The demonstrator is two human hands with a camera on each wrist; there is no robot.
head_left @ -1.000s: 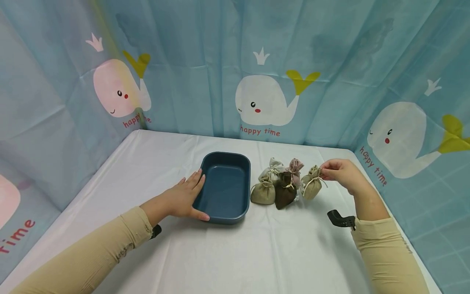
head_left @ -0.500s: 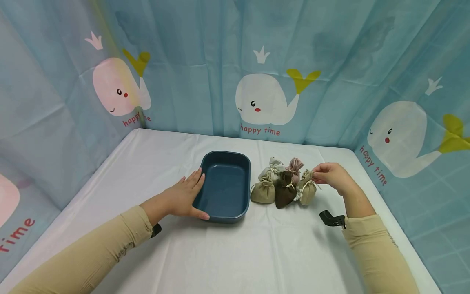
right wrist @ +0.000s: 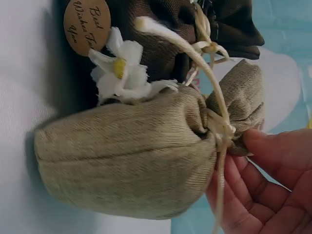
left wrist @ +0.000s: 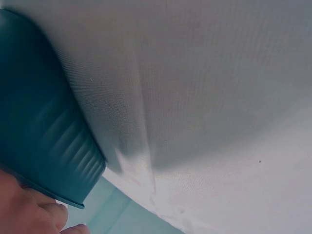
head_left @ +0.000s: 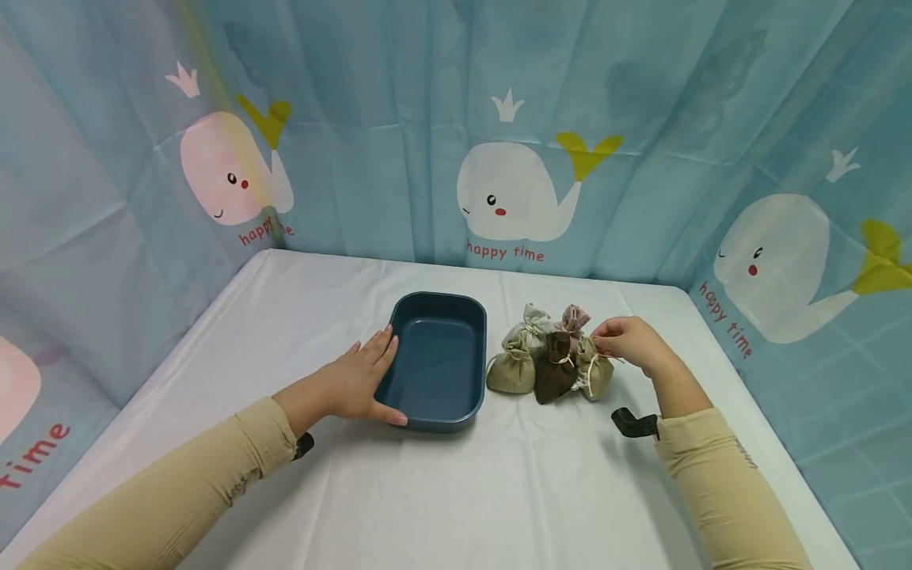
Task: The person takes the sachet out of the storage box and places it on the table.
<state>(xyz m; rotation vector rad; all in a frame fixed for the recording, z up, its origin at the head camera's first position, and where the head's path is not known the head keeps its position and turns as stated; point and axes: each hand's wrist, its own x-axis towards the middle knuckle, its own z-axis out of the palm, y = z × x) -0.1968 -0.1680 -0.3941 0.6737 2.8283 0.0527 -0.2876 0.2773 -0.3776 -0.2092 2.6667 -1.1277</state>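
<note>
My left hand (head_left: 352, 385) rests on the near left rim of a deep blue rectangular tray (head_left: 438, 360), fingers straight and spread. In the left wrist view the tray's ribbed outer wall (left wrist: 63, 131) shows beside the fingers. My right hand (head_left: 630, 346) pinches the gathered neck of a khaki cloth sachet (head_left: 600, 378), tied with cream cord. That sachet stands upright on the table, close against a dark brown sachet (head_left: 554, 376). Behind them are a white sachet (head_left: 530, 326) and a pink sachet (head_left: 572, 320); another khaki sachet (head_left: 511, 374) sits at the left.
A white cloth (head_left: 427, 499) covers the table. Blue curtains (head_left: 399, 158) printed with whales hang along the back and sides. Between the brown and khaki sachets, a white fabric flower (right wrist: 122, 68) and a round paper tag (right wrist: 87, 24) show in the right wrist view.
My right hand has moved left and lowered the khaki sachet from beside the group to the table against the brown one. My left hand and the tray have stayed still.
</note>
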